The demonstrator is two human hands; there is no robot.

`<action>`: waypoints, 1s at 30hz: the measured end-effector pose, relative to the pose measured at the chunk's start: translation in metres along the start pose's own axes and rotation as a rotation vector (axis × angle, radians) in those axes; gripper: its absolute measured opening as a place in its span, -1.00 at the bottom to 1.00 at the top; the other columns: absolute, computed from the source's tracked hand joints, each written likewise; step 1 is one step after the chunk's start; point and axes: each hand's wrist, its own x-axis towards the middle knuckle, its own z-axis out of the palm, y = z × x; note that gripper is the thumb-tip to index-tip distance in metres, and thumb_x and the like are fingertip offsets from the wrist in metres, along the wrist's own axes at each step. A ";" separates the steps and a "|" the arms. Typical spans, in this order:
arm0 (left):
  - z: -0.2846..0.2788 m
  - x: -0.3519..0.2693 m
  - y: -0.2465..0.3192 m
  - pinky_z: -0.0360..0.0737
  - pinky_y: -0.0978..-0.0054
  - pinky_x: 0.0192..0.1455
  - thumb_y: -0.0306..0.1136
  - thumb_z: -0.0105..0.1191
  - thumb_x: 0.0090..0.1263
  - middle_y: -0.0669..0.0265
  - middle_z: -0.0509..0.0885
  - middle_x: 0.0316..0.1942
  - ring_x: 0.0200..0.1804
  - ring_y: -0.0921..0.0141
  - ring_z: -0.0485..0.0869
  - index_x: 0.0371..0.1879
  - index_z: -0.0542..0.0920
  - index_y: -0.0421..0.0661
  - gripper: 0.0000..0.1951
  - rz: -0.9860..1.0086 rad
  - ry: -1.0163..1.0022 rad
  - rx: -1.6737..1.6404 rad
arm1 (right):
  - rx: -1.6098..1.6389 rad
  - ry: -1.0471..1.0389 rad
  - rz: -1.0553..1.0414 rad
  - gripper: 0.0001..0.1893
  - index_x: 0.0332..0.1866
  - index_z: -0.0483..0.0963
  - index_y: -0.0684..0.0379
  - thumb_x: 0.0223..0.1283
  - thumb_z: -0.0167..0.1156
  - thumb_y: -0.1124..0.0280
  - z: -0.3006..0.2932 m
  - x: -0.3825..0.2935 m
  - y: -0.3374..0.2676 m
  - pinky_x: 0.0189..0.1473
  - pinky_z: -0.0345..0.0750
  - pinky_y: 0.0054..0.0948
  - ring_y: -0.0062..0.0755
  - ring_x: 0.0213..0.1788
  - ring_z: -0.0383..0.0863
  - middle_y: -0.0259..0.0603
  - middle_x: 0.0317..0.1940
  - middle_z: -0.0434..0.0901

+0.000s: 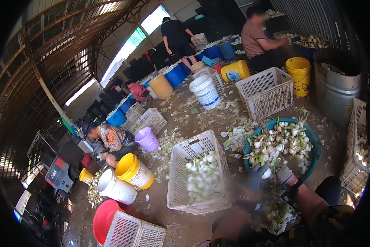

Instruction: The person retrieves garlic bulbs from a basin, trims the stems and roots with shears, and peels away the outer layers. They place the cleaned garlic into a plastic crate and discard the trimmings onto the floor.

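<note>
My left hand (256,179), in a dark grey glove, grips a white garlic bulb (267,173) at the near edge of a teal basin (317,148). Close on its right, my right hand (285,175), in a pale glove, has its fingers bent near the bulb and green leaf; whether it holds anything is hard to tell. Garlic bulbs with stems (280,139) fill much of the basin. To the left, a white plastic crate (177,176) holds peeled white garlic with green stems (203,179). Garlic husks (279,217) lie below my hands.
Several people work farther off, one seated at the left (114,137). Around stand an upright crate (266,98), a white bucket (206,92), a yellow bucket (141,174), a metal drum (336,95) and a red basin (103,217). A crate (354,169) stands at my right. Husks litter the floor.
</note>
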 end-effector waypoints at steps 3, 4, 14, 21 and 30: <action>-0.004 -0.014 0.008 0.47 0.50 -0.19 -0.17 0.02 0.34 0.32 0.61 -0.27 -0.22 0.47 0.55 -0.19 0.56 -0.18 -0.70 0.131 -0.054 0.042 | 0.107 -0.055 -0.048 -0.76 -0.18 0.49 0.25 0.15 -0.04 0.36 0.018 -0.010 -0.011 -0.22 0.46 -0.14 -0.08 -0.30 0.58 -0.05 -0.40 0.57; 0.004 -0.019 0.021 0.48 0.50 -0.16 -0.21 0.03 0.34 0.31 0.61 -0.22 -0.19 0.46 0.56 -0.15 0.54 -0.19 -0.71 0.218 -0.048 0.024 | 0.110 -0.061 -0.036 -0.76 -0.18 0.49 0.25 0.15 -0.04 0.36 0.029 -0.018 -0.018 -0.22 0.46 -0.14 -0.08 -0.30 0.58 -0.05 -0.40 0.57; -0.048 0.012 0.008 0.50 0.20 0.09 -0.45 -0.23 0.46 0.18 0.43 0.14 0.16 0.26 0.44 0.12 0.30 -0.17 -0.72 0.215 0.085 -0.071 | 0.836 -0.037 0.209 -0.64 -0.05 0.46 0.17 -0.03 0.18 0.39 -0.070 -0.006 -0.064 -0.20 0.50 -0.23 -0.01 -0.25 0.59 0.04 -0.27 0.58; -0.023 0.031 -0.012 0.53 0.36 0.06 -0.10 -0.39 0.51 0.14 0.56 -0.02 0.02 0.27 0.56 -0.05 0.46 -0.17 -0.58 -0.056 0.086 -0.747 | 0.829 0.385 0.037 -0.75 -0.20 0.49 0.20 -0.07 0.08 0.62 -0.082 0.015 -0.061 -0.29 0.49 -0.41 -0.33 -0.34 0.59 -0.14 -0.40 0.59; -0.070 0.027 0.005 0.54 0.25 0.03 -0.09 -0.10 0.39 0.20 0.55 -0.13 -0.18 0.29 0.56 -0.11 0.44 -0.14 -0.66 0.101 0.498 -0.810 | 1.102 -0.009 -0.094 -0.80 -0.25 0.53 0.17 0.00 0.11 0.38 0.002 -0.008 -0.075 -0.25 0.54 -0.36 -0.16 -0.39 0.58 -0.17 -0.33 0.60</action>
